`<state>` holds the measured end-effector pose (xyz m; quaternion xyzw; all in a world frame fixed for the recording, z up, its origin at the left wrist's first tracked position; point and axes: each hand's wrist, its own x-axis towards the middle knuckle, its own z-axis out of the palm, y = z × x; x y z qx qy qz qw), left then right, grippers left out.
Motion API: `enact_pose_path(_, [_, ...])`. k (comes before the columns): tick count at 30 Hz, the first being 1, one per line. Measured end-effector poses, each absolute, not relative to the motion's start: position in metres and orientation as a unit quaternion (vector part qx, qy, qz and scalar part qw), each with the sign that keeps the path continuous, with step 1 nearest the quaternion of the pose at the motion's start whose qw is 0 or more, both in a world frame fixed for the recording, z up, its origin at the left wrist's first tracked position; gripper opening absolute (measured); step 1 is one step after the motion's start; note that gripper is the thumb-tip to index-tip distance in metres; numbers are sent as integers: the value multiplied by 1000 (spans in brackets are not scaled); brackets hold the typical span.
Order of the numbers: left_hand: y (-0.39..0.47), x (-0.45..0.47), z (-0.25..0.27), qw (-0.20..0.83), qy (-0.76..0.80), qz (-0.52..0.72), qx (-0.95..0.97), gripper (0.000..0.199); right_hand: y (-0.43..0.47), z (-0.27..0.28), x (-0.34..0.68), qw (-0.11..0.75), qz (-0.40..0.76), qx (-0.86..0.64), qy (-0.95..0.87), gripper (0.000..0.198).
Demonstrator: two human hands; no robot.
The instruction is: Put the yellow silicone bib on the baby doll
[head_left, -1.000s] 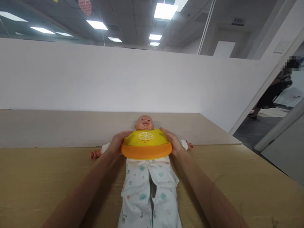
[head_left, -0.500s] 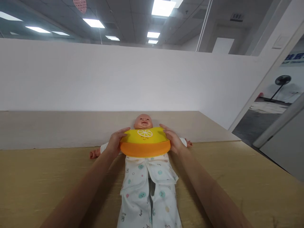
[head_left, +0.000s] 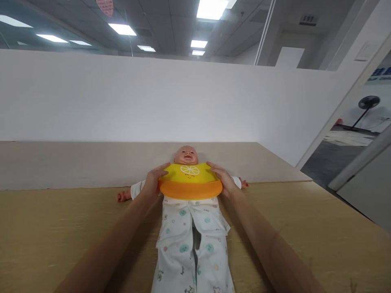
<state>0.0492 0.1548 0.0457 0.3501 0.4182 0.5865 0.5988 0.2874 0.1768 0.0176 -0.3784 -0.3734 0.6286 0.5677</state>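
A baby doll (head_left: 186, 156) lies on its back, head away from me, arms spread out to the sides. It wears a white printed outfit (head_left: 183, 228). Over its chest lies a yellow silicone bib (head_left: 174, 174) with a white citrus slice, a small smiling face and an orange catch pocket (head_left: 191, 190). My left hand (head_left: 154, 179) holds the bib's left edge, fingers along its upper side. At the opposite edge, my right hand (head_left: 225, 180) grips the bib in the same way. The bib's neck strap cannot be seen.
The doll rests on a wooden table (head_left: 76, 228), its head on a pale raised strip (head_left: 76, 165) along the back. Behind stands a white wall (head_left: 137, 97) with glass above. To the right are a doorway and a black fan (head_left: 369, 102).
The bib has shifted slightly to the right on the doll's chest, both hands still on its edges. The view has moved a little.
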Motion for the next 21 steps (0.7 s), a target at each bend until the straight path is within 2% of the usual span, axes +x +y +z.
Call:
enact_pose_path(4, [159, 46, 42, 580, 431, 595, 351, 51, 173, 21, 286, 565, 620, -383, -386, 52])
enact_pose_path(10, [167, 41, 34, 494, 503, 623, 339, 29, 174, 22, 284, 543, 621, -393, -407, 51])
enact_pose_path(15, [164, 44, 35, 484, 501, 629, 346, 29, 175, 21, 283, 543, 619, -399, -404, 52])
enact_pose_path(21, [160, 49, 34, 524, 459, 617, 366, 37, 171, 24, 283, 551, 605, -410, -402, 52])
